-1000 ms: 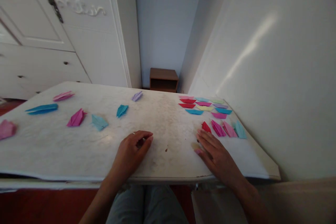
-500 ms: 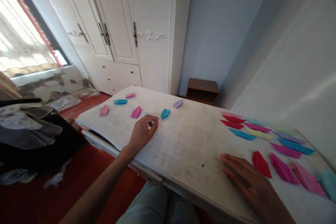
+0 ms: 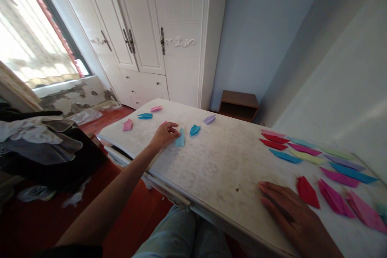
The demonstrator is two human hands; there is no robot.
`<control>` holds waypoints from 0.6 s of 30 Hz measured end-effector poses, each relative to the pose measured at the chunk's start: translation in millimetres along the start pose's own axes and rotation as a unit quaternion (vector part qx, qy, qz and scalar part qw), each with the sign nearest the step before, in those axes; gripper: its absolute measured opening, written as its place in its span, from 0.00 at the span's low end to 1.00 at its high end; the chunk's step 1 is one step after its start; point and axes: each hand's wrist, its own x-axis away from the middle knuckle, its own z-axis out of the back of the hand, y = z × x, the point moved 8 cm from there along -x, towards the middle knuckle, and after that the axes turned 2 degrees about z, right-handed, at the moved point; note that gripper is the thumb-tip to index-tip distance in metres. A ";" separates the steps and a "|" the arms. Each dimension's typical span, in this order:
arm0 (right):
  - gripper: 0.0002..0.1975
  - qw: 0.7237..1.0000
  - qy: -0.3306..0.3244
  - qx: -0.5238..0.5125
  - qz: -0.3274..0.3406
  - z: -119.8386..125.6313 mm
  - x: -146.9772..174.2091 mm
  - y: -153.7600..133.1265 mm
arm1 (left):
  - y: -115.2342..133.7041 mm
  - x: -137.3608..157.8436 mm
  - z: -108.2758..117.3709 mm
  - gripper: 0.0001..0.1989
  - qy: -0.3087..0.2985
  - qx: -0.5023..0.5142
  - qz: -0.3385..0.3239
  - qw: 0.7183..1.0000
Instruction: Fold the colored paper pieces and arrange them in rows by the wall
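Observation:
My left hand [image 3: 165, 135] is over the table's left half, fingers loosely curved and apart, with nothing visible between them. Its fingertips are right beside a light blue folded paper [image 3: 180, 138]; whether they touch it I cannot tell. Behind that hand a magenta folded paper [image 3: 163, 122] is mostly hidden. A blue folded paper [image 3: 195, 130] and a lilac one [image 3: 209, 119] lie further right. Flat on the table near the front right rests my right hand [image 3: 292, 209], fingers stretched out, close to a red folded paper [image 3: 307, 192].
Pink [image 3: 127, 124] and blue [image 3: 145, 116] folded papers lie at the table's far left. Several flat folded strips, including a yellow one [image 3: 306, 156], lie in rows at the right. A white wardrobe [image 3: 184, 76] and a brown cabinet [image 3: 238, 98] stand behind the table [image 3: 211, 169].
My left hand has shifted leftward off the light blue paper, which now shows, and covers most of the magenta one. My right hand stays in place. The view has turned slightly left.

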 end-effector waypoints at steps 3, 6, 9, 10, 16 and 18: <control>0.18 1.000 0.000 -0.002 0.000 0.9 -0.9 -2.1 | 8.6 13.0 -11.9 0.24 -0.028 0.098 0.027 0.994; 0.17 1.000 -0.010 -0.004 -0.009 -0.6 -1.1 -1.8 | 32.5 31.2 -29.0 0.22 -0.076 0.136 0.011 0.988; 0.17 1.000 -0.007 -0.006 -0.014 -1.9 -1.7 -2.7 | 63.3 49.3 -52.2 0.20 -0.139 0.151 -0.023 0.979; 0.17 1.000 -0.003 -0.005 -0.012 -2.0 -2.2 -4.1 | 73.0 54.5 -61.0 0.20 -0.157 0.153 -0.032 0.975; 0.13 1.000 -0.005 0.021 0.006 -1.9 -8.4 -21.5 | 112.0 71.8 -133.5 0.15 -0.264 0.189 -0.018 0.946; 0.13 0.999 -0.014 0.032 0.006 -1.7 -10.5 -26.8 | 119.3 74.9 -165.8 0.14 -0.307 0.187 -0.002 0.933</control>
